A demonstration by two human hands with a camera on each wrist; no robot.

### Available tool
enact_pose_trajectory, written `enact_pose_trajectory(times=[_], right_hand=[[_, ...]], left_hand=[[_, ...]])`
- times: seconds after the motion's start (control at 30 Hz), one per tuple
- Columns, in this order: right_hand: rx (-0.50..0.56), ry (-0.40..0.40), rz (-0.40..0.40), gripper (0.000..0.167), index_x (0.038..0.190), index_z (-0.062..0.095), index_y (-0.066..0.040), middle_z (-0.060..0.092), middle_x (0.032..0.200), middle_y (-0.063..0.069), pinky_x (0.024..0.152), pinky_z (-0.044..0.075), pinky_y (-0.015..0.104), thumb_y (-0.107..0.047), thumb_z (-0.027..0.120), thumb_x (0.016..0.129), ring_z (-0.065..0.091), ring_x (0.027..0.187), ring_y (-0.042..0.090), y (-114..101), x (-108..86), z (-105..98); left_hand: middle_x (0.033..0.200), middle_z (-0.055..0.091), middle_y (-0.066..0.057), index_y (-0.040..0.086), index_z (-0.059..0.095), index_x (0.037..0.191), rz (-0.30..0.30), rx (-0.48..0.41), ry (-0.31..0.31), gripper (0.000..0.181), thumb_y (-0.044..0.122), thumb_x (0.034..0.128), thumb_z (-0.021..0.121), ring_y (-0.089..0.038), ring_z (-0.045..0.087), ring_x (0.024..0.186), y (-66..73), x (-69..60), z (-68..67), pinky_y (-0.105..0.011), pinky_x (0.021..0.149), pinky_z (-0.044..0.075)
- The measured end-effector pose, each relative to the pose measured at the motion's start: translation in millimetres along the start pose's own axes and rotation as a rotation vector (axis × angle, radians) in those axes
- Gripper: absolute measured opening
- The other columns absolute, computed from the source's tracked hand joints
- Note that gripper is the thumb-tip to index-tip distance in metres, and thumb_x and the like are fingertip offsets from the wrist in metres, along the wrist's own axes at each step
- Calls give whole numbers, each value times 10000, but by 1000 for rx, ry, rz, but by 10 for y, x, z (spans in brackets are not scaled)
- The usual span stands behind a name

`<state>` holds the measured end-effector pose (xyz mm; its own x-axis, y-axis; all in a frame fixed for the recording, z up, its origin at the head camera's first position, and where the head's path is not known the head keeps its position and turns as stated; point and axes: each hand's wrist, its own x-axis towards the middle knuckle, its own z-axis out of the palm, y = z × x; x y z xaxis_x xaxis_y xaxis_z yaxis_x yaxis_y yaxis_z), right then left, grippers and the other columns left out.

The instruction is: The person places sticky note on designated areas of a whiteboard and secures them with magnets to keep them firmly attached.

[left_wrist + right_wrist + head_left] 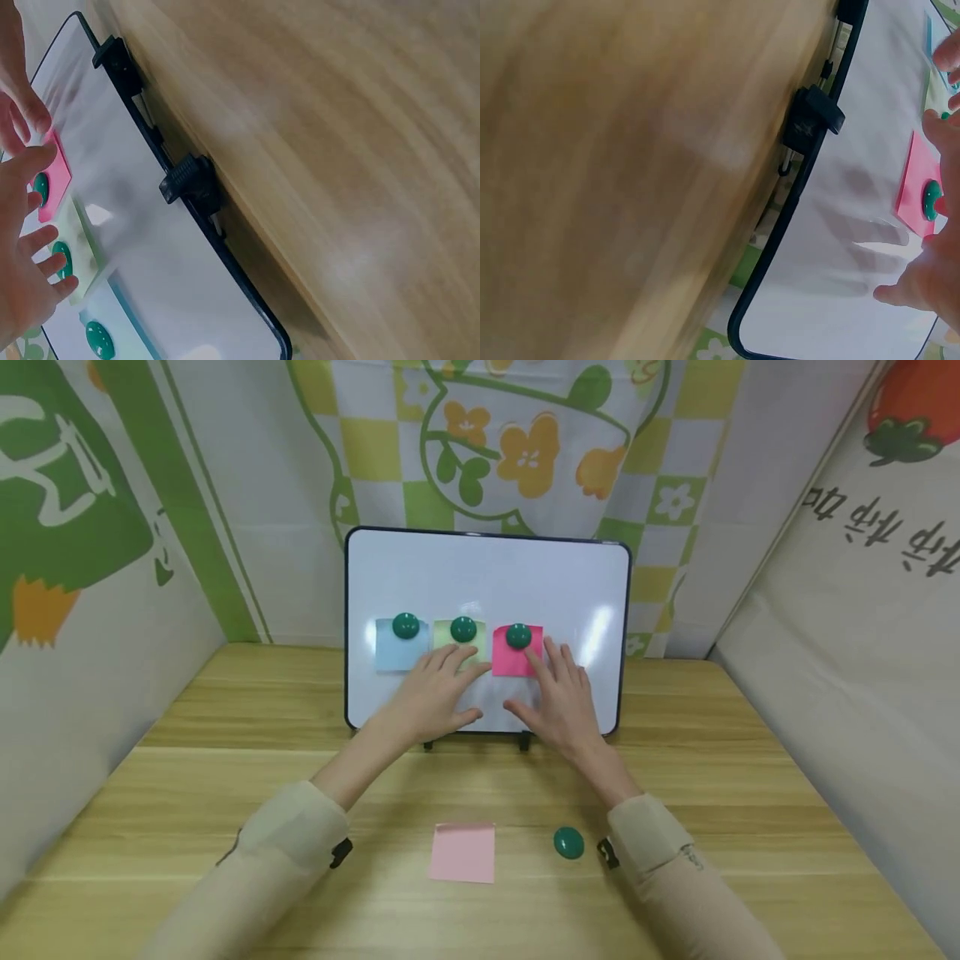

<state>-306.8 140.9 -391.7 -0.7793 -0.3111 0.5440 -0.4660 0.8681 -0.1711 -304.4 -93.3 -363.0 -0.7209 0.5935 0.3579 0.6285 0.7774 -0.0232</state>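
A whiteboard [555,581] with a dark frame stands upright on the table. On it, side by side, are a blue sticky note [397,657], a pale green sticky note [441,633] and a hot pink sticky note [508,663]. Each carries a round green magnet near its top. My left hand [433,697], fingers spread, is before the green note and partly covers it. My right hand [564,703] is spread at the hot pink note, its index fingertip by the lower edge of that note's magnet [518,636]; whether they touch, I cannot tell. Neither hand holds anything.
A light pink sticky note [462,853] lies on the wooden table [390,793] between my forearms. To its right is a loose green magnet [568,842]. Black clips [193,182] grip the board's lower edge. Patterned cloth [375,447] hangs behind.
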Motion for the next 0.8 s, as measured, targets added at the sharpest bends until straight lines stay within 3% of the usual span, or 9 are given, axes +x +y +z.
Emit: enact_pose_trajectory(times=[0.27, 0.57, 0.8], right_hand=[[32, -40, 30, 904, 1529, 363, -143, 240, 1625, 173, 1095, 275, 724, -533, 760, 816, 195, 1482, 497, -36, -109, 8], [52, -130, 44, 903, 1531, 353, -136, 253, 1615, 186, 1080, 294, 730, -554, 735, 828, 191, 1471, 525, -98, -200, -48], [178, -150, 63, 885, 1525, 365, -135, 298, 1603, 177, 1138, 217, 704, -505, 762, 825, 151, 1500, 475, -36, -356, -178]], left_hand=[[1631, 269, -108, 212, 401, 1516, -2, -24, -84, 724, 534, 913, 640, -398, 211, 1503, 69, -91, 52, -569, 1224, 161], [1639, 246, -117, 222, 372, 1533, 45, -12, -120, 791, 617, 892, 612, -403, 201, 1504, 147, -193, 97, -593, 1220, 138], [1650, 210, -127, 222, 376, 1535, 47, -50, -161, 819, 658, 878, 594, -417, 182, 1507, 183, -309, 88, -618, 1214, 105]])
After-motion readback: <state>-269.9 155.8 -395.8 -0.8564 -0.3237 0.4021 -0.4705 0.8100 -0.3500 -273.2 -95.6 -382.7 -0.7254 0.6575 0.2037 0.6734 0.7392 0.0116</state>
